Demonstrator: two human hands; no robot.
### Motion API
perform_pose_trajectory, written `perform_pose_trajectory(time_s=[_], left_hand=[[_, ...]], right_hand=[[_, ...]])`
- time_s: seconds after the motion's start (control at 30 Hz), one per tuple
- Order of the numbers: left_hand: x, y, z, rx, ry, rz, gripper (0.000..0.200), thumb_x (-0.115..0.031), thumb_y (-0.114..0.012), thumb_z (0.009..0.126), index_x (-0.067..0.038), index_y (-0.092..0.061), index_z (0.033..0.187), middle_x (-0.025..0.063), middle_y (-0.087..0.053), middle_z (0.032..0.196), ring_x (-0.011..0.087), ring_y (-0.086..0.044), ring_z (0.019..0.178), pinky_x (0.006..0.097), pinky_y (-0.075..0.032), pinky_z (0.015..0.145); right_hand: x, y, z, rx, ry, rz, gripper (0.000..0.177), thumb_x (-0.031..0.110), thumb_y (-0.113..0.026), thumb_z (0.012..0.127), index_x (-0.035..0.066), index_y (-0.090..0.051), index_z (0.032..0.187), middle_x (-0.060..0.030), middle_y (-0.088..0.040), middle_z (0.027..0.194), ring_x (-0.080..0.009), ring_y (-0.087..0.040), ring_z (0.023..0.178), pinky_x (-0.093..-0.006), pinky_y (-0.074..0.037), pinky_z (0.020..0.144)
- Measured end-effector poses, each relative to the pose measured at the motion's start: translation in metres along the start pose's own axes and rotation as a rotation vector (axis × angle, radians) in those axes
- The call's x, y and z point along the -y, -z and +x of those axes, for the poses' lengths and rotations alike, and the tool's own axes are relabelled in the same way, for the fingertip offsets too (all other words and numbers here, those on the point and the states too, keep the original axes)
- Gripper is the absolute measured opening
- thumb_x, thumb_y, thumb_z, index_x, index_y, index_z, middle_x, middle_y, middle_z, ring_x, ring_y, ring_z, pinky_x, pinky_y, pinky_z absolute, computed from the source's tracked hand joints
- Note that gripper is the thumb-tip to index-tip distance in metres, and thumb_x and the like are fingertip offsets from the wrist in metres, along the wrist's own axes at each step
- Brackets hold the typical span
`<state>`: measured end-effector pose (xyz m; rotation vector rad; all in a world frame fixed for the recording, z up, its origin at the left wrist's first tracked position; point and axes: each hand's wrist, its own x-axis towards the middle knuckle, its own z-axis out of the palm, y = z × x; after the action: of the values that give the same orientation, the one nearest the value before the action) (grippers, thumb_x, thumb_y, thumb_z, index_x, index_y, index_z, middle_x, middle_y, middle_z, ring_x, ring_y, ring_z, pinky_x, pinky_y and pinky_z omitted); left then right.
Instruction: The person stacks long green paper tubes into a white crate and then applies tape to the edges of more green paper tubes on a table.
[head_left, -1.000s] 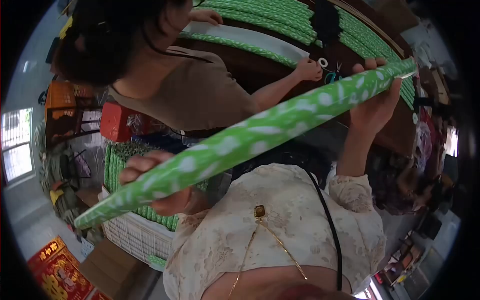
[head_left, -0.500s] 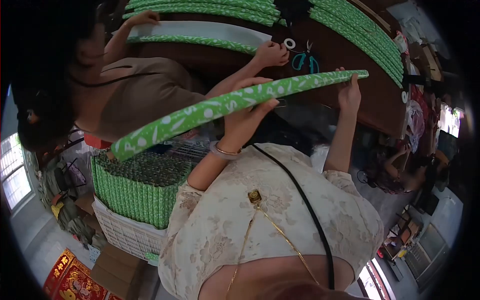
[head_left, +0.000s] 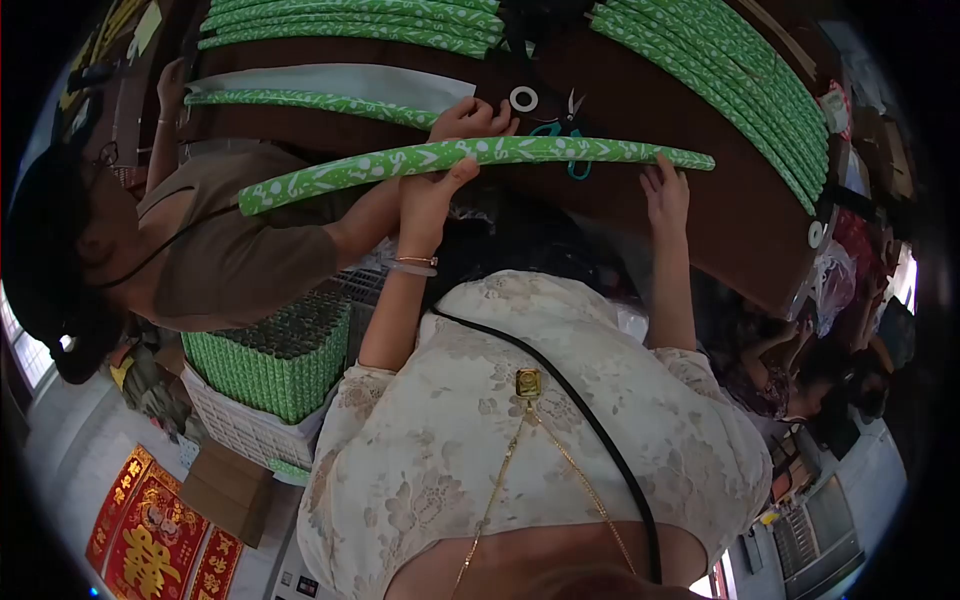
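A long green tube [head_left: 400, 160] with white patterns lies across the view in front of me. My left hand [head_left: 430, 200] holds it near the middle, thumb on the near side, the other fingers hidden behind it. At the tube's right part, my right hand [head_left: 665, 195] touches its lower edge with the fingertips, fingers bent and a little apart. Beyond the tube, teal-handled scissors [head_left: 577, 165] rest on the brown table [head_left: 720, 215], partly covered by the tube. A white tape roll [head_left: 523, 98] lies beside them.
Green tubes lie in rows [head_left: 350, 25] at the back left and in another stack [head_left: 720, 95] at the right. A co-worker [head_left: 240, 240] at the left handles a white sheet [head_left: 340, 82]. A white basket [head_left: 245, 425] holds many upright tubes. More people sit at the right.
The tube has come to lie flatter, its left end farther up in view. My right hand has moved lower along its edge. The view has shifted, and the co-worker's far arm is stretched out more.
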<state>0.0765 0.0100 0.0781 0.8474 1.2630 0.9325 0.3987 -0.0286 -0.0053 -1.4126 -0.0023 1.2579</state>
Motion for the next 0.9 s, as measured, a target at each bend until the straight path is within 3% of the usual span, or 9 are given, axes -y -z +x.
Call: perform_pose_trajectory(time_s=[0.07,0.1,0.17,0.2,0.5,0.57,0.63,0.7,0.9], left_hand=[[0.002,0.002,0.002,-0.011,0.093,0.026,0.029,-0.009,-0.062,0.081,0.009,-0.053,0.103,0.0097,-0.058,0.095,0.0144,-0.058,0.084,0.0253,-0.05,0.074],[0.003,0.002,0.004,-0.03,0.109,0.028,0.03,-0.011,-0.062,0.082,0.009,-0.053,0.102,0.0103,-0.058,0.095,0.0147,-0.058,0.084,0.0253,-0.05,0.074],[0.003,0.001,0.008,-0.055,0.13,0.032,0.032,-0.014,-0.062,0.083,0.01,-0.052,0.102,0.0109,-0.058,0.095,0.015,-0.059,0.085,0.0254,-0.05,0.074],[0.003,0.001,0.009,-0.057,0.144,0.026,0.033,-0.015,-0.062,0.083,0.01,-0.052,0.102,0.0108,-0.058,0.095,0.0153,-0.059,0.085,0.025,-0.05,0.074],[-0.002,0.016,0.019,0.027,0.169,-0.052,0.032,-0.009,-0.066,0.078,0.007,-0.055,0.102,0.0096,-0.059,0.098,0.0138,-0.058,0.087,0.0243,-0.049,0.074],[0.002,0.023,0.025,0.124,0.202,0.013,0.034,-0.008,-0.066,0.077,0.007,-0.054,0.104,0.0095,-0.059,0.1,0.0142,-0.057,0.089,0.0249,-0.048,0.075],[0.015,0.028,0.03,0.006,0.151,-0.003,0.038,-0.008,-0.069,0.074,0.005,-0.053,0.106,0.0088,-0.059,0.101,0.0144,-0.056,0.091,0.0255,-0.045,0.077],[0.017,0.035,0.031,0.026,0.105,0.012,0.039,-0.008,-0.069,0.074,0.005,-0.053,0.107,0.0085,-0.059,0.101,0.0143,-0.056,0.092,0.0254,-0.045,0.078],[0.024,0.053,0.041,0.062,0.08,-0.031,0.04,-0.007,-0.069,0.074,0.004,-0.053,0.109,0.0081,-0.059,0.102,0.0138,-0.055,0.093,0.0252,-0.044,0.081]], right_hand=[[-0.008,0.001,-0.001,-0.315,0.278,-0.398,0.051,0.017,-0.061,0.082,0.001,-0.037,0.123,-0.0149,-0.042,0.118,-0.0284,-0.043,0.11,-0.0386,-0.037,0.094],[-0.006,-0.006,-0.009,-0.315,0.269,-0.396,0.051,0.017,-0.061,0.082,0.001,-0.037,0.123,-0.0149,-0.042,0.118,-0.0284,-0.043,0.11,-0.0386,-0.037,0.094],[0.01,-0.033,-0.036,-0.122,0.854,-0.973,0.037,0.016,-0.063,0.079,0.005,-0.051,0.113,-0.0126,-0.043,0.121,-0.0272,-0.042,0.111,-0.0348,-0.035,0.093],[0.012,-0.047,-0.039,-0.033,0.926,-0.969,0.024,0.015,-0.064,0.078,0.007,-0.06,0.1,-0.0096,-0.05,0.117,-0.0254,-0.047,0.107,-0.0333,-0.039,0.088],[-0.006,-0.139,-0.047,0.766,0.769,-1.02,0.023,0.014,-0.066,0.075,0.006,-0.063,0.096,-0.005,-0.061,0.1,-0.0205,-0.055,0.098,-0.0304,-0.042,0.085],[-0.005,-0.153,-0.048,0.822,0.757,-1.036,0.023,0.014,-0.066,0.074,0.006,-0.063,0.096,-0.0048,-0.061,0.099,-0.0199,-0.056,0.095,-0.0296,-0.044,0.083],[-0.005,-0.165,-0.053,0.879,0.744,-1.058,0.023,0.014,-0.067,0.074,0.006,-0.063,0.095,-0.0046,-0.061,0.098,-0.0193,-0.057,0.092,-0.0288,-0.045,0.082],[-0.005,-0.175,-0.057,0.921,0.572,-1.016,0.022,0.014,-0.067,0.073,0.006,-0.063,0.094,-0.0041,-0.061,0.095,-0.0182,-0.058,0.086,-0.0279,-0.046,0.077],[-0.016,-0.192,-0.051,0.981,0.608,-1.074,0.02,0.013,-0.066,0.074,0.006,-0.063,0.092,-0.0044,-0.061,0.091,-0.0171,-0.058,0.083,-0.027,-0.047,0.073]])
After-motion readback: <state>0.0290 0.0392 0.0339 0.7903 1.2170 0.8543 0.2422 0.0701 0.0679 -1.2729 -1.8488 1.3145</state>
